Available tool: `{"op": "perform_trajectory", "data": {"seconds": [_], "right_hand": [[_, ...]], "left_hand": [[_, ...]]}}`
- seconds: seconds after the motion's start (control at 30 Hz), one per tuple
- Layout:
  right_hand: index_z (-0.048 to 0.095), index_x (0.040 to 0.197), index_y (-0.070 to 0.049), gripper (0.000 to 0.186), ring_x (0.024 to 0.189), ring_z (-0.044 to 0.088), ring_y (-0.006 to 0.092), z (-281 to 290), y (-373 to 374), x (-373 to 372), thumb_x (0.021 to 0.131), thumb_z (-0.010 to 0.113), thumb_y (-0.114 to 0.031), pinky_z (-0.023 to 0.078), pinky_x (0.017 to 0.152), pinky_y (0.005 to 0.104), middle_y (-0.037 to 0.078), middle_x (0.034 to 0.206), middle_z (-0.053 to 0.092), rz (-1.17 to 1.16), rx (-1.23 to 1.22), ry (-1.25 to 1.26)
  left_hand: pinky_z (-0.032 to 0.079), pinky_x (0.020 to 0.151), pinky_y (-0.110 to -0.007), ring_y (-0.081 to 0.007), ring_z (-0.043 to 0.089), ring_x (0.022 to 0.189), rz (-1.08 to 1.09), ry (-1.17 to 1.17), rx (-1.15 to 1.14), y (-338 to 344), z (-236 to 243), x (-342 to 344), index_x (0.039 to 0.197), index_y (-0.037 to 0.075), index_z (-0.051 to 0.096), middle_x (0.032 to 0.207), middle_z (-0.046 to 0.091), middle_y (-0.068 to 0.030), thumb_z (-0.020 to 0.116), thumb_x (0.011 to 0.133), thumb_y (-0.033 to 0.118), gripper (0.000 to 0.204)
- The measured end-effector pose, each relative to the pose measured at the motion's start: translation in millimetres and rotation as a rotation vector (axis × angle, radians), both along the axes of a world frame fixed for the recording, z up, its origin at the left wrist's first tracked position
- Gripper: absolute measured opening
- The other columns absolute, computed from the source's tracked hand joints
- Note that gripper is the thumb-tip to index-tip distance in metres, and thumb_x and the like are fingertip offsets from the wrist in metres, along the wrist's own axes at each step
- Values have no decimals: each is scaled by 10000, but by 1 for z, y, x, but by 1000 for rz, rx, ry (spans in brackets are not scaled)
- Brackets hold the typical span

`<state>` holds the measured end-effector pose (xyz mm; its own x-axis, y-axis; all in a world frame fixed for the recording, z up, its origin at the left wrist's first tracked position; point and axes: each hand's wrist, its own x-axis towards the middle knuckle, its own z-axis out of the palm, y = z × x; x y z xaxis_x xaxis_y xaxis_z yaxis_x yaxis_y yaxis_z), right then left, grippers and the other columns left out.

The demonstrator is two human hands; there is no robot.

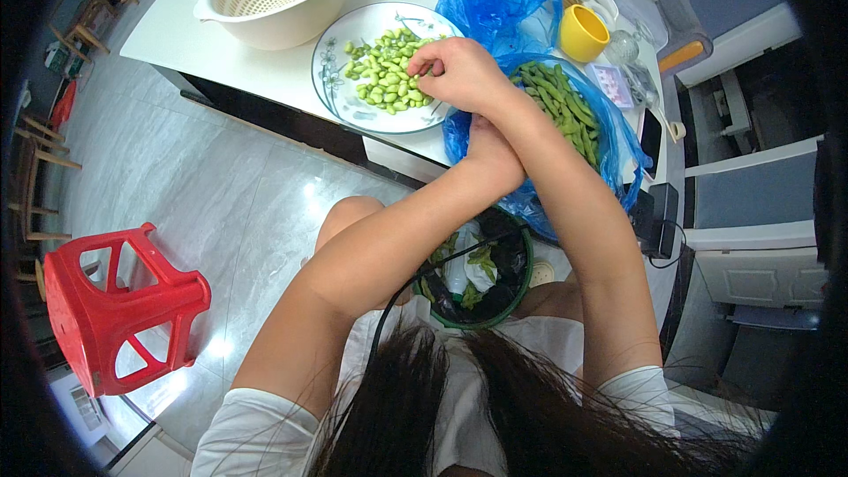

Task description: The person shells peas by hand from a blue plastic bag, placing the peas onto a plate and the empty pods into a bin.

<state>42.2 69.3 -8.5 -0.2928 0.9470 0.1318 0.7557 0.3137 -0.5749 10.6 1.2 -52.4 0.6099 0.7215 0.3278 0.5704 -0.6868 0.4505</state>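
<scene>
My right hand (450,69) is over the right side of a flowered white plate (331,79) of shelled green beans (389,79), fingers curled closed; whatever they may hold is hidden. My left hand (490,148) crosses beneath my right forearm, at the open blue plastic bag (623,146) of green bean pods (556,97); its fingers are hidden, so I cannot tell what it holds. Below both arms, between my legs, a black-lined bin (450,300) contains green scraps and white plastic.
A cream colander (238,18) sits behind the plate on the white table (163,26). A second blue bag (495,0), yellow cup (583,33) and pink box (611,84) stand at right. A red stool (75,309) is on the floor left. A black cable runs past my left arm.
</scene>
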Motion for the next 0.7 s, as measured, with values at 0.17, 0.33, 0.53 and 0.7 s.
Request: {"op": "perform_trajectory", "data": {"seconds": [0.17,0.33,0.53,0.7], "right_hand": [[663,831,-37,140,641,553,105,1,2,10,708,611,-82,440,613,239,43,729,631,-100,-107,371],[641,915,-34,180,734,556,88,25,-12,23,757,606,-113,428,686,228,23,827,637,-125,-397,747],[607,971,-12,209,765,554,93,39,-32,42,788,595,-113,428,688,219,43,870,615,11,-470,1065],[593,978,8,230,766,566,120,43,-48,66,793,597,-129,443,678,247,67,879,607,-103,-440,1118]], "left_hand": [[266,977,-465,-409,314,1176,7,-44,13,4,-6,6,1198,-10,398,1211,411,-247,468,790,308,522],[368,893,-439,-392,404,1057,3,32,-70,3,8,2,1077,-1,520,1104,481,-223,559,692,166,421],[410,846,-414,-379,417,1027,96,63,65,4,5,4,1028,-13,547,1055,487,-230,595,603,92,440],[407,840,-405,-389,450,998,104,20,-4,7,13,0,953,-26,560,1045,487,-237,622,597,94,381]]}}
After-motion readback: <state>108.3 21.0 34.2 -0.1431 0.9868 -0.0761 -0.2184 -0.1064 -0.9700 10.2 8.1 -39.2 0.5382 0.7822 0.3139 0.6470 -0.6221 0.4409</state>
